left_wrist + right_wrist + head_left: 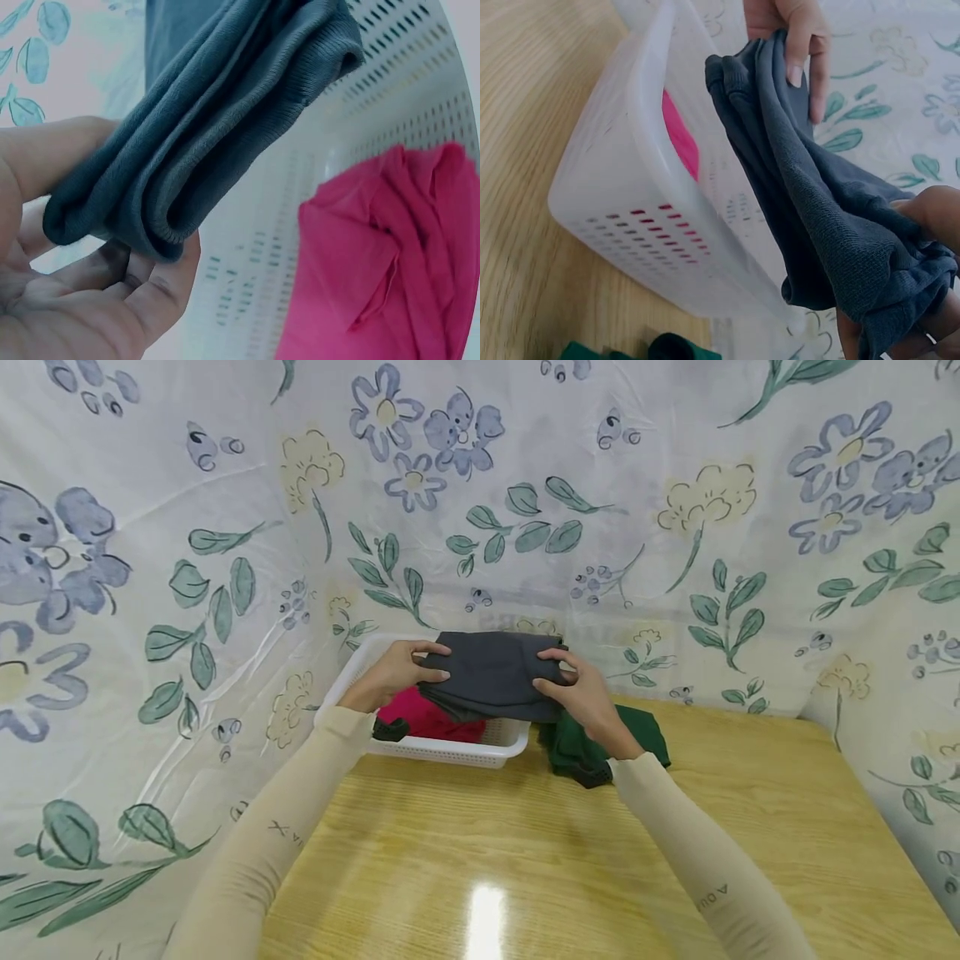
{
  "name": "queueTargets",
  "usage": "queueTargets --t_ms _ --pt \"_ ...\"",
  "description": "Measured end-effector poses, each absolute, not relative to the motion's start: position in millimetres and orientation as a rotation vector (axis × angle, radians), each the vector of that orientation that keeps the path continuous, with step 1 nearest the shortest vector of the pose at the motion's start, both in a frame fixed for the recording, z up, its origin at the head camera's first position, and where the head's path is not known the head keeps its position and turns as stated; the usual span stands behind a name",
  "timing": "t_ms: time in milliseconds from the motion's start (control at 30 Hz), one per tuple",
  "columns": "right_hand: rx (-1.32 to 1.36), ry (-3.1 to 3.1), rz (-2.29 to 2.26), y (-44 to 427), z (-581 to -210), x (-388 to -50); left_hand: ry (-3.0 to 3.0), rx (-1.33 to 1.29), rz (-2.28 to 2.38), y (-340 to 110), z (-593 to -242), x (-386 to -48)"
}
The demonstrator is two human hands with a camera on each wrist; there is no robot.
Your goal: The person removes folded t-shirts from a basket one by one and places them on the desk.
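Pinching the folded grey cloth (495, 672) at opposite ends with left hand (396, 670) and right hand (587, 692); holding it between them, above the white basket (450, 752).

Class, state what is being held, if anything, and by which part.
A folded dark-grey garment: the left hand grips one end, the right hand the opposite end.

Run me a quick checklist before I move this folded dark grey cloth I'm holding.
1. Left hand grips one end of the folded dark grey cloth: ok.
2. Right hand grips the other end: ok.
3. Layers neat: not ok, bunched near the right hand.
4. Bare space in the white perforated plastic basket, beside the crumpled bright pink cloth: ok.
5. Basket floor beneath the pink cloth: cannot tell, hidden.
6. Dark green cloth outside the basket: ok.
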State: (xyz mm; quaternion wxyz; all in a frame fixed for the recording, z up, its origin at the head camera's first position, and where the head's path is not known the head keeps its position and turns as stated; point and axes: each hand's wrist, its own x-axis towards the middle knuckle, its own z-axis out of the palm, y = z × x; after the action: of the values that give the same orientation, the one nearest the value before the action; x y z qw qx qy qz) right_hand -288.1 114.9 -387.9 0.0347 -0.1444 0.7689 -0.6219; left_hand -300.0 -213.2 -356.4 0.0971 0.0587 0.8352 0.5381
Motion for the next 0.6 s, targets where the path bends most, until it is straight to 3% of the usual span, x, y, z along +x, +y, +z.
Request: queueTargets --t_ms 600 --pt "-0.398 2.293 -1.97 157.3 -385.5 -279.8 2.366 0.343 1.608 -178.5 -355.8 -307.2"
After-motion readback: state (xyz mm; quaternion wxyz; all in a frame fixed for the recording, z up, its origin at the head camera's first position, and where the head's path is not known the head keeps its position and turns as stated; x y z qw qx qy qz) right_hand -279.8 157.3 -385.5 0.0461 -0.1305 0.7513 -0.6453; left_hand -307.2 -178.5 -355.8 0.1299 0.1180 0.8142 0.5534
